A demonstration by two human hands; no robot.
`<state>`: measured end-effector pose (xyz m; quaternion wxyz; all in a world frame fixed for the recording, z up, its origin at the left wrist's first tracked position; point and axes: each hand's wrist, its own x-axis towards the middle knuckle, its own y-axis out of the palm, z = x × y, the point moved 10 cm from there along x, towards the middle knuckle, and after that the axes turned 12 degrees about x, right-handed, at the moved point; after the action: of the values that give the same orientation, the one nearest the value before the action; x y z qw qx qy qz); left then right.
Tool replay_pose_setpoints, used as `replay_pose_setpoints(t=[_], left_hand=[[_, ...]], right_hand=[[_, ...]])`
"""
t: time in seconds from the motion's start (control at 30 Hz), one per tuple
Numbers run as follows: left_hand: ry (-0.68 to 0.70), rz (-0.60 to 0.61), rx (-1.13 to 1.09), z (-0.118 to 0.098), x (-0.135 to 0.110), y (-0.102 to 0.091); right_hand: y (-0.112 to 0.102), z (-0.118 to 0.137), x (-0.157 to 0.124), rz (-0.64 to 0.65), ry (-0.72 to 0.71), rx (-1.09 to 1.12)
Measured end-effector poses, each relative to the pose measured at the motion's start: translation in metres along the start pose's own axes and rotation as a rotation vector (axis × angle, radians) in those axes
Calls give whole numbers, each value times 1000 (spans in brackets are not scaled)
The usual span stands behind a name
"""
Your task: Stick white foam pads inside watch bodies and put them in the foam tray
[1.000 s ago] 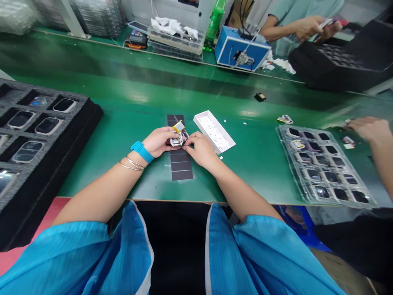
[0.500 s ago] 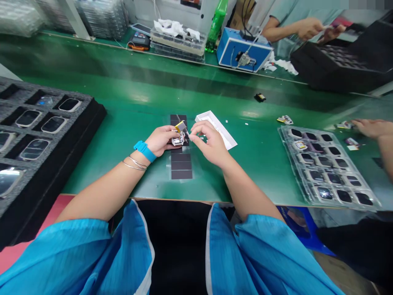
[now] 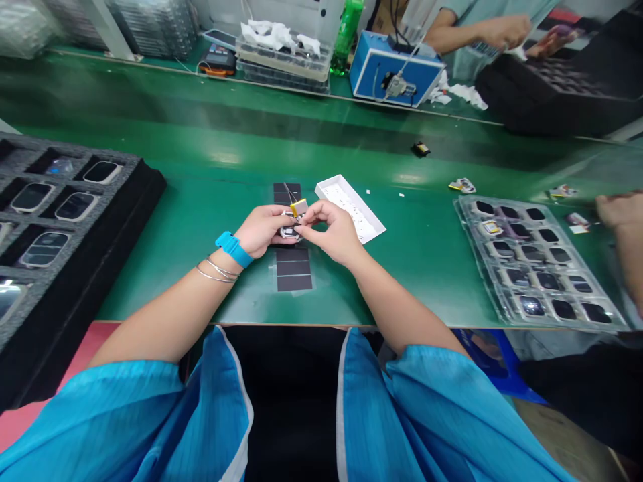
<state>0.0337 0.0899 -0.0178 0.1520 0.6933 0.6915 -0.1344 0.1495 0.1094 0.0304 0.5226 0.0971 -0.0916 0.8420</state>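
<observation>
My left hand (image 3: 261, 231) grips a small open smartwatch case (image 3: 289, 232) by its left side, thumb on top. A silver battery with a yellow edge (image 3: 298, 207) stands tilted up at the case's far side. Fingertips of my right hand (image 3: 329, 231) are pinched together against the case's right side; what they hold is hidden. Two thin dark prongs (image 3: 290, 193), like tweezers, poke out behind the battery. Under the hands lies a strip of black rectangular pads (image 3: 294, 268) on clear film. Just right is a shallow white box (image 3: 369, 224) with tiny parts in it.
A black foam tray (image 3: 135, 194) of watches stands left. At right, a clear plastic tray (image 3: 489, 281) holds several watch cases. Loose parts (image 3: 462, 185) lie beyond it. Behind is a shelf with a blue box (image 3: 396, 70) and green bottle (image 3: 345, 40). A co-worker's hand (image 3: 620, 209) is far right.
My right hand has moved left, its fingertips now meeting the watch case. The battery looks turned more upright. The co-worker's hand at far right has drawn away from the loose parts.
</observation>
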Motion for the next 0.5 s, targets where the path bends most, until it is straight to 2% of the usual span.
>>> replay_pose_setpoints(t=[0.23,0.4,0.5], left_hand=[[18,13,3,1,1,1],[18,-9,-25,2,0,-1],[31,-34,-32,0,0,-3]], right_hand=[[4,2,-1,11,-7,-70],[12,10,-7,21,-100,-355],[9,17,-8,-53,-171,-492]])
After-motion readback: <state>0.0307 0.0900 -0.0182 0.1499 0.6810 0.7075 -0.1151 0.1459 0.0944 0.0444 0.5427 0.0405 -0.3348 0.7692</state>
